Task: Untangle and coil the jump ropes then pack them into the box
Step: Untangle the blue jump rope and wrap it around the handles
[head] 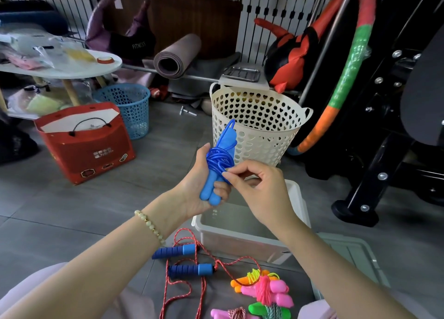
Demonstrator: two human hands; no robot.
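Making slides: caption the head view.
Left hand grips coiled blue jump rope; right hand pinches its cord above the box.

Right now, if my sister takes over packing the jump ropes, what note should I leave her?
Left hand grips the blue rope, handles together, cord wound round them. Right hand pinches the cord at the wrap.
Clear box sits on the floor under the hands; no rope shows in it.
Done: blue rope nearly coiled; pink, orange and green ropes lie bundled nearby.
Left: finish the blue one, coil the loose red rope with dark blue handles, pack everything.
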